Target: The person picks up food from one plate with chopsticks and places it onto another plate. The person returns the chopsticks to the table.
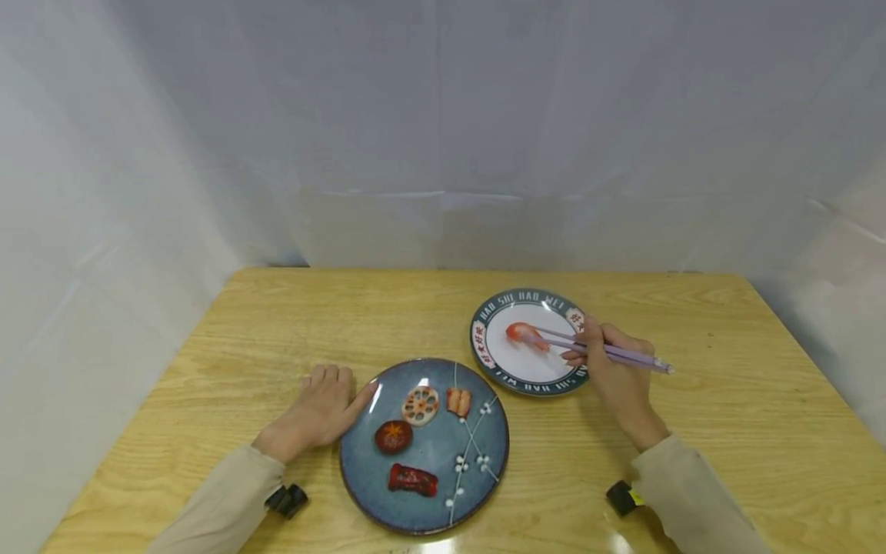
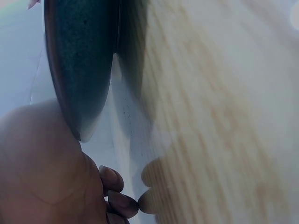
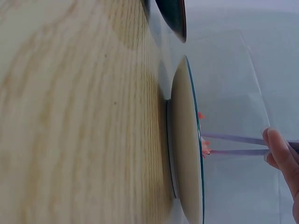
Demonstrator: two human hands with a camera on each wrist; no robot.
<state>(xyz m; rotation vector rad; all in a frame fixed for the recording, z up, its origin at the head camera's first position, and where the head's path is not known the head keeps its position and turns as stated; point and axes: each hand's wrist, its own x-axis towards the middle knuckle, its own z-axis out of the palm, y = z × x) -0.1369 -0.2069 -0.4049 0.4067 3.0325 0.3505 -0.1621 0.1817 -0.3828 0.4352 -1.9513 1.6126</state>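
My right hand (image 1: 619,377) holds a pair of lilac chopsticks (image 1: 626,354) over the white plate (image 1: 508,362) with a dark green lettered rim. Their tips are at an orange-red shrimp (image 1: 521,332) on that plate; whether they grip it or only touch it, I cannot tell. In the right wrist view the chopsticks (image 3: 238,138) reach past the plate's raised edge, which hides most of the shrimp. My left hand (image 1: 320,409) rests at the left edge of the blue plate (image 1: 431,517), thumb along its rim, the other fingers on the table.
On the blue plate lie a lotus root slice (image 1: 420,405), a shiitake mushroom (image 1: 393,436), a dark red glazed piece (image 1: 412,479) and a small piece of meat (image 1: 458,402). Both plates stand on a wooden table (image 1: 277,323), with a pale curtain (image 1: 415,154) behind.
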